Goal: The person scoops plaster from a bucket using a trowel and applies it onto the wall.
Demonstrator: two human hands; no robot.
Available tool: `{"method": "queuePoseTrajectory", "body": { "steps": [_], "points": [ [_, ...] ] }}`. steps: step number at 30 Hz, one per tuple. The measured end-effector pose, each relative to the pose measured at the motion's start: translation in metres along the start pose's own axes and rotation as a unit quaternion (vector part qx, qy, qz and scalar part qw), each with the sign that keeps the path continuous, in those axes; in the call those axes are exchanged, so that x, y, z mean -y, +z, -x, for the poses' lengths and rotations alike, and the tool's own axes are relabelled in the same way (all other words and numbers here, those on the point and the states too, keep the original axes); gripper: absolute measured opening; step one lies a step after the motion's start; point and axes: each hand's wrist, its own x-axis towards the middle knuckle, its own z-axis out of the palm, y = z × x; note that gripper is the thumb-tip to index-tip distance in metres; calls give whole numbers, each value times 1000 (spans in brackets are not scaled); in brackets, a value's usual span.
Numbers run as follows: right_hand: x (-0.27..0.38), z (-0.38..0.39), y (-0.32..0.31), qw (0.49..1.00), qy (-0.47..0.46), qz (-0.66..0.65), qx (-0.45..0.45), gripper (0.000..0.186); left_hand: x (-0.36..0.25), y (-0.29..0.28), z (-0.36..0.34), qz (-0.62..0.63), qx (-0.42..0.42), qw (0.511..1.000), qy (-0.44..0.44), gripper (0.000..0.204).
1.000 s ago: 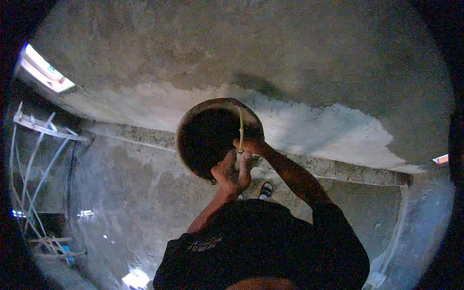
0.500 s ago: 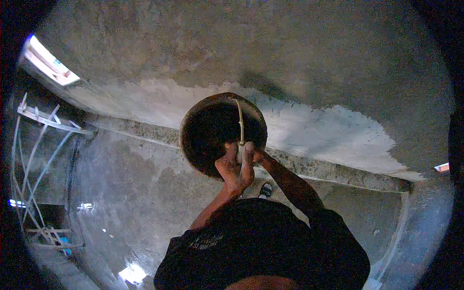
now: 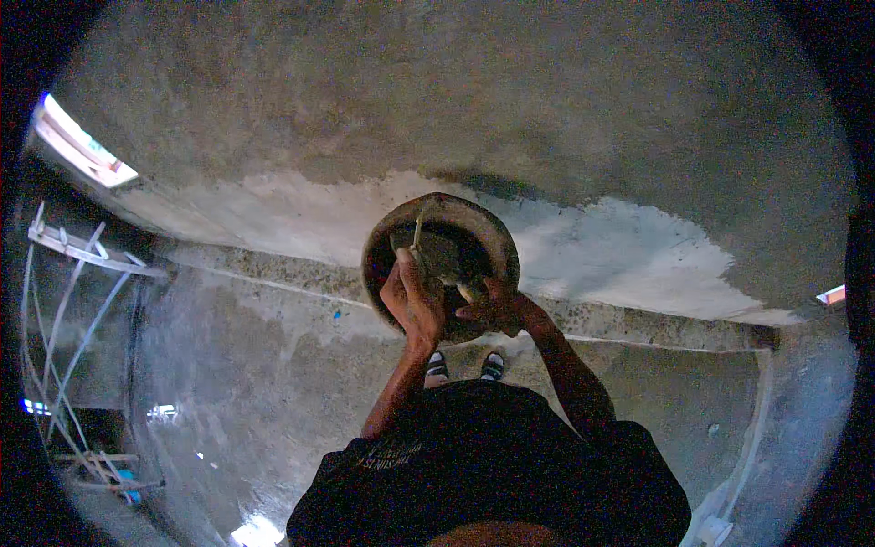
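Note:
A round, dirt-crusted bucket (image 3: 497, 228) hangs in front of me, its mouth toward me and its inside mostly dark. My left hand (image 3: 415, 299) is closed around the bucket's pale, thin handle (image 3: 419, 226), thumb on top. Over the mouth's right side, my right hand (image 3: 501, 308) has curled fingers around a short, pale piece like a tool handle; its kind is too dark to tell. Between the hands, a greyish flat shape shows inside the bucket, and I cannot tell whether it is a blade or mortar.
Ahead is a grey wall (image 3: 583, 109) with a paler, smeared band (image 3: 620, 246) low down. A rough ledge (image 3: 629, 314) runs along its foot. My sandalled feet (image 3: 492, 365) stand on the concrete floor (image 3: 273, 365). A pole scaffold (image 3: 82, 246) stands at the left.
The bucket has shifted slightly right and down, and more of its inside shows. My right hand has come out from behind the left and over the bucket's mouth.

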Motion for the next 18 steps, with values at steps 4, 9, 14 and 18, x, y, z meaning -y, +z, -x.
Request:
{"method": "queuePoseTrajectory", "body": {
  "steps": [4, 9, 14, 18],
  "points": [
    [-75, 22, -10, 962, 80, -258, 47, 61, 6, 18, 3, -1, -10, 1000, 22, 46],
    [-71, 62, -45, 976, 17, -216, -13, 45, 8, 46, 7, -48, -89, 990, 96, 48],
    [-97, 92, -68, 935, -120, -50, -329, 28, 24, 40, -3, 37, -4, 991, -127, 48],
    [-137, 101, -104, 912, -118, 183, -348, 30, 29, 46, 5, -35, -23, 999, -16, 48]
  ]
}}
